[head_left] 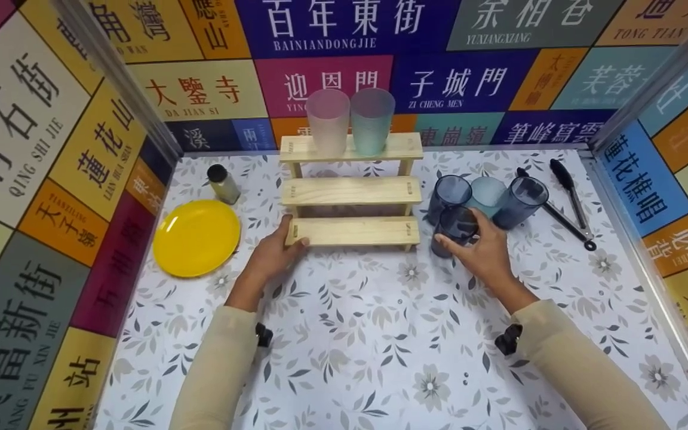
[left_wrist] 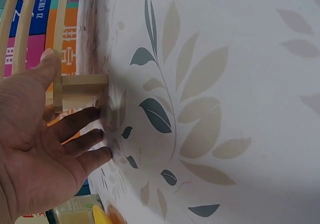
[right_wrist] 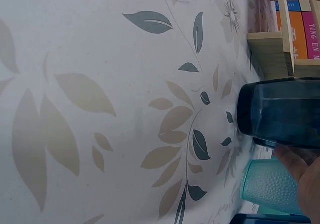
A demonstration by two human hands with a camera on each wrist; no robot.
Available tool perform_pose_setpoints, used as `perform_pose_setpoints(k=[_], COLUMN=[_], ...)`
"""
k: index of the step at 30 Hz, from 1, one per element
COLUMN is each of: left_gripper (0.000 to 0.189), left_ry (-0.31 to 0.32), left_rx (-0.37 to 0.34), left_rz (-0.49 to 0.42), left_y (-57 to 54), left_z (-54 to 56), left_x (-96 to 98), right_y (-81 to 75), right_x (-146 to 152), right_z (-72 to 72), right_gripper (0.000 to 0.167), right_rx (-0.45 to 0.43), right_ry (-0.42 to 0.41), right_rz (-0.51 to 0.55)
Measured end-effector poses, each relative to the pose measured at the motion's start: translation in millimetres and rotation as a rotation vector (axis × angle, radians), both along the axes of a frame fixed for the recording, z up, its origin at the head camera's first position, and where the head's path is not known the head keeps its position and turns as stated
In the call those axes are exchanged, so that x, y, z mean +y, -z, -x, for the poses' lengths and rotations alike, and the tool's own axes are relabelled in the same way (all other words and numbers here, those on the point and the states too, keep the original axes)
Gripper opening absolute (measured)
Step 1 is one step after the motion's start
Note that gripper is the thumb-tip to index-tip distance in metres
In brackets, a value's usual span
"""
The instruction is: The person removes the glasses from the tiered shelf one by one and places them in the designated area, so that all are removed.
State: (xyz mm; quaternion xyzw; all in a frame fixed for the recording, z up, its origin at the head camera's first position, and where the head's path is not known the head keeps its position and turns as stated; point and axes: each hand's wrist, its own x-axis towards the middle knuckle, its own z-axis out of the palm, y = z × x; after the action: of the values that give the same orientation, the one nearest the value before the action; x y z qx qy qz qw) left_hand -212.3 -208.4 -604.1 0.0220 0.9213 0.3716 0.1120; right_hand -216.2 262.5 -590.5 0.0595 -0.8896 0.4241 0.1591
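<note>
At the leaf-patterned table (head_left: 368, 346), my left grip (head_left: 273, 257) pinches the lowest step (head_left: 353, 232) of a wooden rack (head_left: 350, 190) while my right grip (head_left: 488, 249) pinches a dark blue cup (head_left: 456, 224).

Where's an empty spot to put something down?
Bare on the wooden rack: the middle step and most of the bottom step beyond the left hand. Also the tablecloth between the sleeves. Crowded: right of the rack, with the right hand, blue tumblers, teal tumbler and tongs; and the top step, holding two frosted tumblers.
</note>
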Motion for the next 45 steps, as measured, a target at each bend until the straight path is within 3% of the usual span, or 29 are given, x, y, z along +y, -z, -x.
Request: perform_pose_setpoints(k=[12, 30, 37, 45], left_gripper=[0.087, 0.089, 0.088, 0.088], left_ry=[0.007, -0.023, -0.012, -0.009], left_rx=[0.025, -0.014, -0.004, -0.014], left_rz=[-0.008, -0.019, -0.008, -0.005], left_y=[0.6, 0.2, 1.2, 1.4], left_z=[-1.9, -3.3, -3.4, -1.0], left_x=[0.7, 1.0, 0.3, 0.4], right_y=[-2.2, -10.3, -29.8, -61.0], right_x=[-0.5, 3.2, 6.7, 8.6], right_z=[-1.3, 1.7, 2.9, 21.8], right_gripper=[0.085, 0.092, 0.093, 0.086], right_rx=[-0.003, -0.034, -0.025, 0.027], right_ry=[0.001, -0.007, -0.023, -0.039], right_rz=[-0.020, -0.068, -0.050, -0.028])
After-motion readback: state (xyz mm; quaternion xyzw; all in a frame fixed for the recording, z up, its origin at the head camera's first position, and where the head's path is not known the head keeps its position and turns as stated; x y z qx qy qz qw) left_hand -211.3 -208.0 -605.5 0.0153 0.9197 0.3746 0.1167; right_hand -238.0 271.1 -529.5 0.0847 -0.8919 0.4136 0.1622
